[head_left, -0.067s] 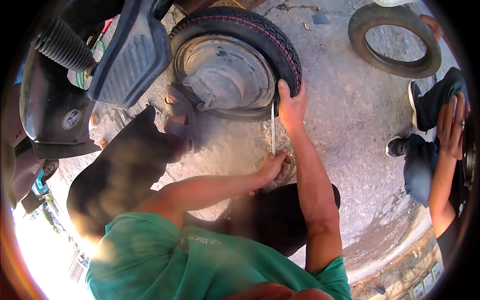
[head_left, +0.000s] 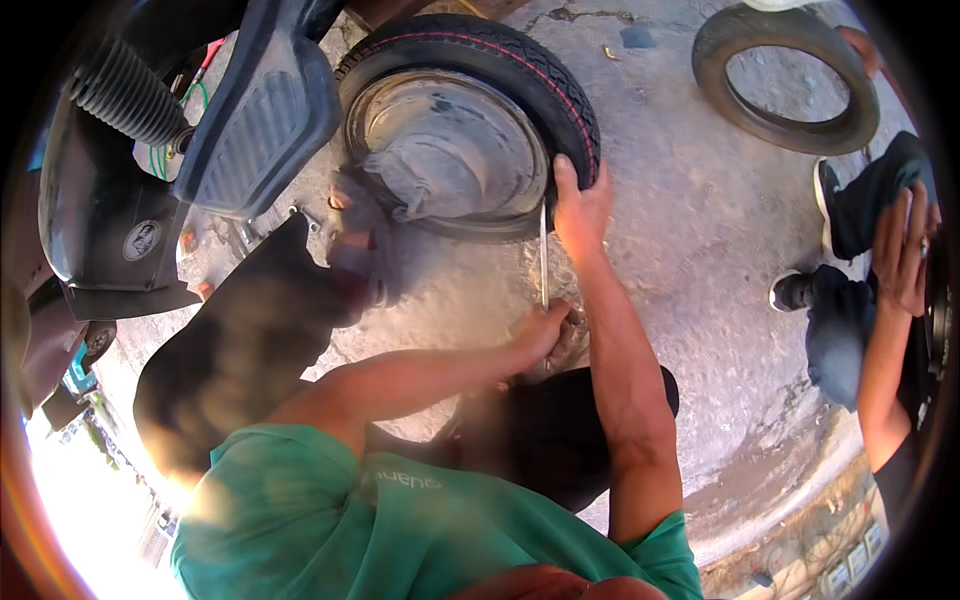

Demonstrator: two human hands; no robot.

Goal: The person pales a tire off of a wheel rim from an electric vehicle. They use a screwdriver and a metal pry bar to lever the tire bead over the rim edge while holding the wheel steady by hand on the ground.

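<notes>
A black tyre (head_left: 575, 100) with a red line along its tread sits on a dusty metal wheel rim (head_left: 520, 130), lying on the ground in front of me. My right hand (head_left: 582, 205) is closed around the tyre's near right edge, thumb on the sidewall. Closed in a fist, my left hand (head_left: 547, 332) grips a slim metal tyre lever (head_left: 545, 265). The lever points away from me, its far end at the tyre's near edge beside my right hand. Whether that tip sits under the bead cannot be made out.
Black scooter parts, including a ribbed footboard (head_left: 260, 135), hang close on the left. A blurred foot (head_left: 360, 240) is beside the wheel. At the far right another person's hand (head_left: 858, 50) touches a bare worn tyre (head_left: 712, 70); a seated person's hand (head_left: 903, 250) is nearer.
</notes>
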